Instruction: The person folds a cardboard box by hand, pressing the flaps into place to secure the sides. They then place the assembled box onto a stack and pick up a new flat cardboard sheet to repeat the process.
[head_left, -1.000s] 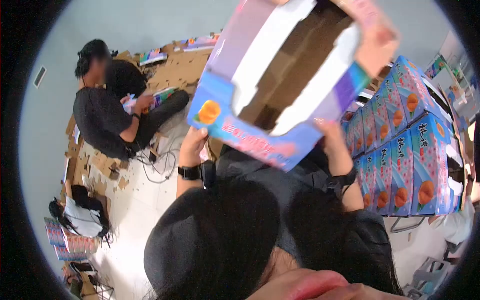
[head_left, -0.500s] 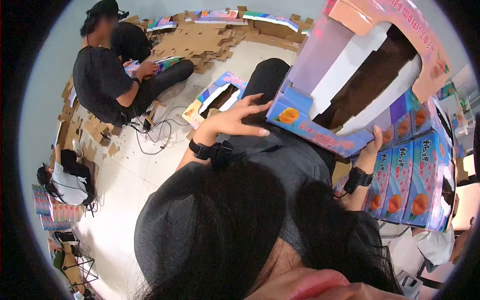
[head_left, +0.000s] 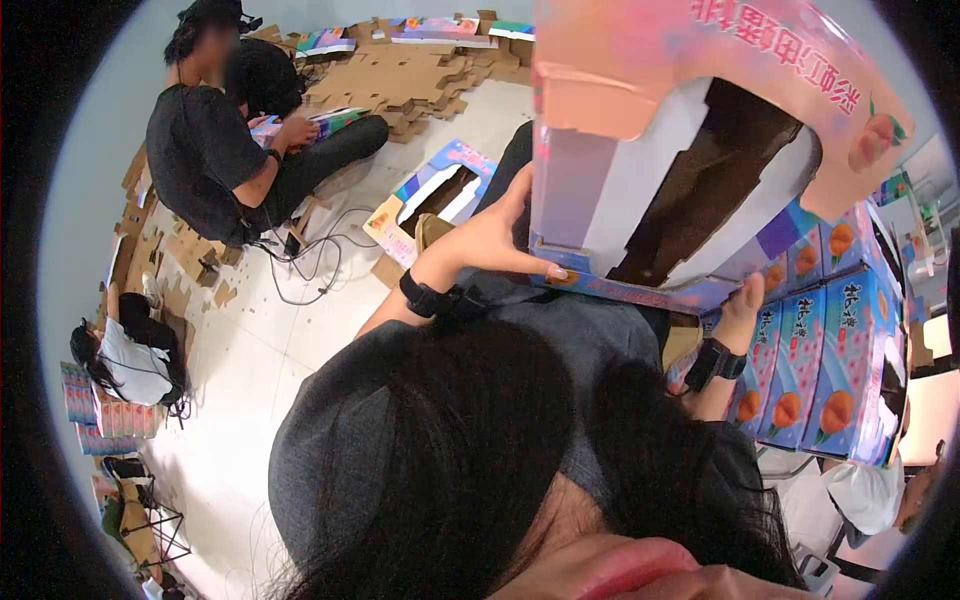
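Observation:
A large pink, peach and blue cardboard box (head_left: 590, 95) with a cut-out window stands tilted in front of me, its dark brown inside showing. At its lower left edge my left hand (head_left: 510, 240) grips it, thumb on the blue front strip and the other fingers hidden behind. My right hand (head_left: 740, 305) holds the lower right corner, with the fingertips at the edge. Just beyond the right hand are stacked blue boxes (head_left: 790, 375) with peach pictures.
Another printed carton (head_left: 400, 215) lies on the floor at my left. Flattened brown cardboard (head_left: 380, 85) covers the floor ahead. A person in black (head_left: 205, 160) sits at the upper left near cables (head_left: 310, 275); another person (head_left: 135, 355) sits further left.
The box has tipped more upright and its left side has shifted left. My left hand, spread beside the box before, has taken hold of its lower left edge.

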